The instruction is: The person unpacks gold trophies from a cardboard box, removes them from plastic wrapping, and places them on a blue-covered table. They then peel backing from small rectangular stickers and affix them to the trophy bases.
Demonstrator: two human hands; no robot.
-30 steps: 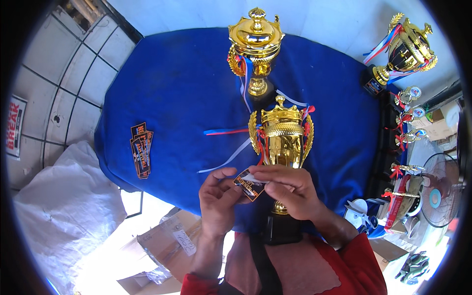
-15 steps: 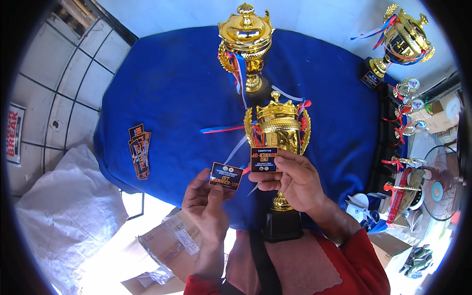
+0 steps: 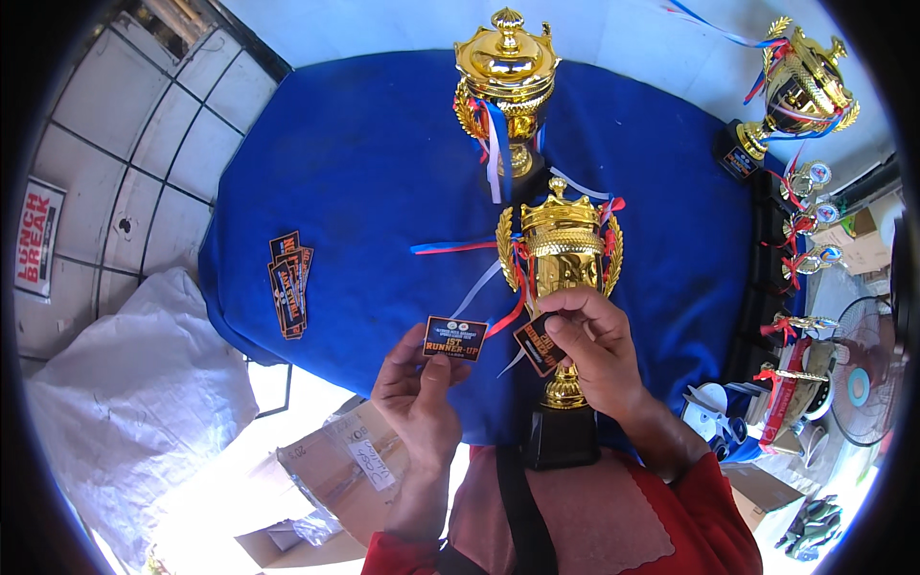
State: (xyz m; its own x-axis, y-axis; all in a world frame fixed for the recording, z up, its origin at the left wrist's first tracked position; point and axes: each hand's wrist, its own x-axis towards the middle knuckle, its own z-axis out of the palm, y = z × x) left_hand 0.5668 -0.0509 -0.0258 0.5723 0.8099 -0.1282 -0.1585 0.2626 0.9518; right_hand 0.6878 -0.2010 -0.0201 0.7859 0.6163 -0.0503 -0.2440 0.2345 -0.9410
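My left hand [image 3: 420, 391] pinches a black label plate [image 3: 454, 338] with orange lettering, its printed face up, between thumb and fingers. In my right hand [image 3: 596, 353] is a second black label plate [image 3: 539, 347], tilted, its upper corner under my thumb. Right behind that hand stands a gold trophy cup [image 3: 561, 264] on a black base [image 3: 559, 436], with leaf-shaped handles and red, white and blue ribbons; my fingers hide part of its lower bowl. A stack of similar label plates [image 3: 289, 287] lies on the blue cloth [image 3: 364, 192] to the left.
A lidded gold trophy [image 3: 508, 86] stands at the back, another [image 3: 800, 91] at the far right. Several small trophies [image 3: 810, 259] line the right edge near a fan [image 3: 858, 383]. Cardboard boxes [image 3: 335, 479] and a white sack [image 3: 144, 374] lie lower left.
The plate in my right hand has turned and now tilts. My left hand's plate has come nearly level. The whole view has shifted slightly, moving the scene right.
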